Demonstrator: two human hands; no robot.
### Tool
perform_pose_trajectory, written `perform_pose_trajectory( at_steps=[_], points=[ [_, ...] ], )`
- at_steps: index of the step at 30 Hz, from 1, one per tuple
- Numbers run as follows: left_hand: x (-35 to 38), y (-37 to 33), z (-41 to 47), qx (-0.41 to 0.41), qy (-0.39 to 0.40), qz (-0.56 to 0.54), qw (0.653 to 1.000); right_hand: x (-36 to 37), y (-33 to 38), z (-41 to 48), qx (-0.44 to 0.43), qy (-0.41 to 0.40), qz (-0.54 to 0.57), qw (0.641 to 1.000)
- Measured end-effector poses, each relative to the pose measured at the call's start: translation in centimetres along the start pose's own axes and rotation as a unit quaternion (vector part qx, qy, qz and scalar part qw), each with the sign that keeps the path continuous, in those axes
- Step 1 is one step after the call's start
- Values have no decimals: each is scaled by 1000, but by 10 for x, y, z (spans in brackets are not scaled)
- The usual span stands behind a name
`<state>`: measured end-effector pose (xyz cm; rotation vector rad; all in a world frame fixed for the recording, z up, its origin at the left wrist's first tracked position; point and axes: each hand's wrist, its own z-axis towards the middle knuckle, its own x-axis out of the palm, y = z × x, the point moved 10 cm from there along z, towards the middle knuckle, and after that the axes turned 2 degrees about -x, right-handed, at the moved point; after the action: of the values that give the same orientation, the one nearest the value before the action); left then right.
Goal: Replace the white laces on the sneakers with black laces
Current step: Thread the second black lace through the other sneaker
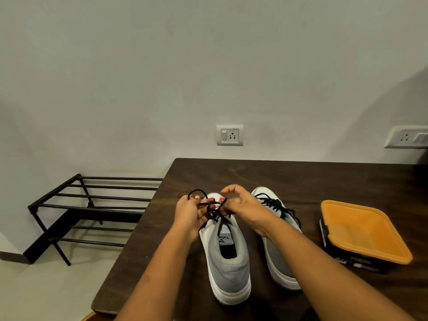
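Tying a bow is what the person seems to be doing. Both sneakers stand side by side on the dark table (pixel 231 172), toes to the wall, so the lace holes face up and are easy to reach. The left hand (pixel 190 214) pinches a loop of the black lace (pixel 196 192) and holds it up over the left sneaker (pixel 228 256). The right hand (pixel 242 203) pinches the other bit of lace, fingers curled tight, I think to pull the knot. The right sneaker (pixel 276 258) has its black lace tied already. The shoes are grey with thick white soles. I see no white laces. An orange tub (pixel 363 230) sits near, to the right.
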<state>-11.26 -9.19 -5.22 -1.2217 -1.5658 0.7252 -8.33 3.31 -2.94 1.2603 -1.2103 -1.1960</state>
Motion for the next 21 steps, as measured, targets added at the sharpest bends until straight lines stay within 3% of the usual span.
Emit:
perform_pose_trajectory(
  at_steps=[3,6,11,14,16,18,19,21],
  points=[
    [-7,1,1,-13,-15,12,1000,-2,8,-4,6,1,-12,1000],
    [-5,3,0,-18,-6,30,999,-19,18,-4,-4,-67,6,998],
    [-3,-2,0,1,-6,45,999,-62,53,-11,-69,-194,266,942],
    [-10,-2,2,-4,-19,25,1000,-79,60,-11,-96,-223,322,915],
    [-12,-3,2,-5,-21,-5,1000,-76,39,-7,-27,-222,241,945],
    [-10,-6,1,7,-14,-31,999,-62,1,-6,98,-161,35,982],
    [-8,-9,-1,19,-9,-40,999,-55,-16,-6,142,-114,-86,980],
    [-4,-15,-3,42,6,-47,998,-40,-20,-3,135,-54,-228,963]
  ],
)
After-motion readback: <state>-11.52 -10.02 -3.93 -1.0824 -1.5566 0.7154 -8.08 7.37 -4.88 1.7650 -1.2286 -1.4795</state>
